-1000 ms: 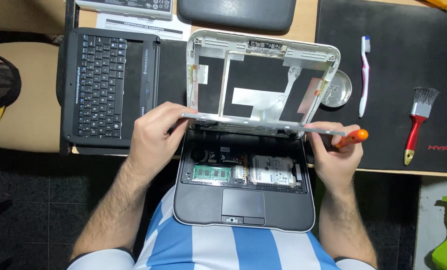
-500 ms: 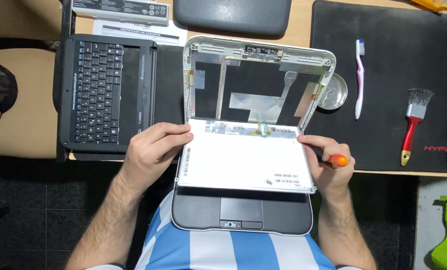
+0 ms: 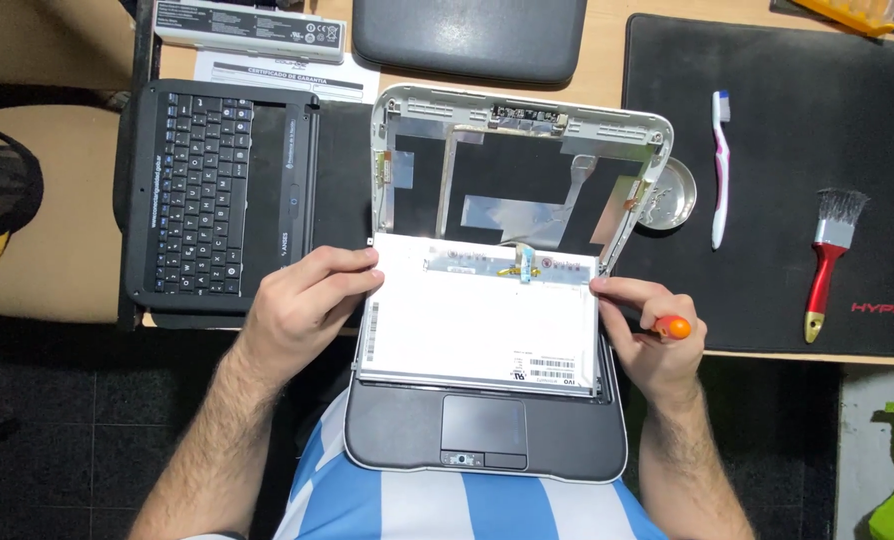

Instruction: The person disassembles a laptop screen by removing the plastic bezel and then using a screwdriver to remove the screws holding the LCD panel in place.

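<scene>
- The left hand point(image 3: 302, 300) is resting on the left edge of the white display panel point(image 3: 482, 320), its fingers point(image 3: 352, 275) curled together and pressing on the panel's upper left corner.
- The right hand point(image 3: 652, 335) is touching the panel's right edge with its fingertips while clutching an orange-handled screwdriver point(image 3: 673, 327) in the palm.
- The panel is lying face down over the open base of the small grey laptop point(image 3: 487, 440), just below the emptied white lid shell point(image 3: 522, 165), with a thin cable still joining them.
- The laptop is sitting partly on the person's lap, partly on the worktop point(image 3: 607, 45) edge.
- A detached black keyboard point(image 3: 202, 195) is lying to the left.
- A small round metal dish point(image 3: 667, 195), a pink toothbrush point(image 3: 720, 170) and a red-handled brush point(image 3: 829, 260) are lying on the black mat point(image 3: 817, 130) to the right.
</scene>
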